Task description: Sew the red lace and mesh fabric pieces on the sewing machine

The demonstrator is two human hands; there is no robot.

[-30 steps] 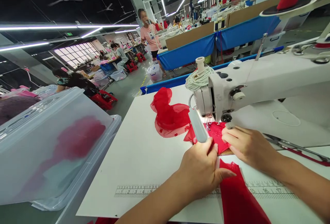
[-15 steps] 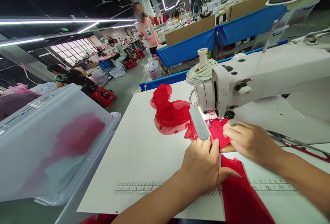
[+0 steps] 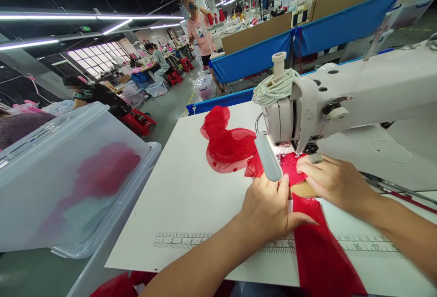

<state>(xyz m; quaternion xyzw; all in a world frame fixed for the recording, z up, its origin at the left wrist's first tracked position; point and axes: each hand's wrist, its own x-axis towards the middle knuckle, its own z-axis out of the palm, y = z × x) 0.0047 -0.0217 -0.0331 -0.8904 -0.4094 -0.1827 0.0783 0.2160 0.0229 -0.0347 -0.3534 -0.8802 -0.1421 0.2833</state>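
Red lace fabric (image 3: 292,167) lies under the needle area of a white sewing machine (image 3: 278,121). My left hand (image 3: 268,206) rests flat at its near left side, fingers stretched forward and thumb spread over a red fabric strip (image 3: 321,247). That strip runs down over the table's front edge. My right hand (image 3: 329,178) is on the other side, its curled fingers closed on the lace's right edge; the fingertips are partly hidden. A grey paddle-shaped guard (image 3: 269,158) covers part of the work by my left fingertips. Sheer red fabric (image 3: 227,144) lies bunched beyond.
The white table (image 3: 164,197) has a printed ruler (image 3: 184,241) along its front. A translucent plastic box (image 3: 68,187) with red cloth inside stands at left. Blue cloth panels (image 3: 252,60) hang across the aisle, where a person in pink (image 3: 201,35) stands. Others sit farther back.
The camera view has shifted slightly, moving the machine right in the picture. The red lace has drawn a little away from me beneath the machine, with both hands staying close to it.
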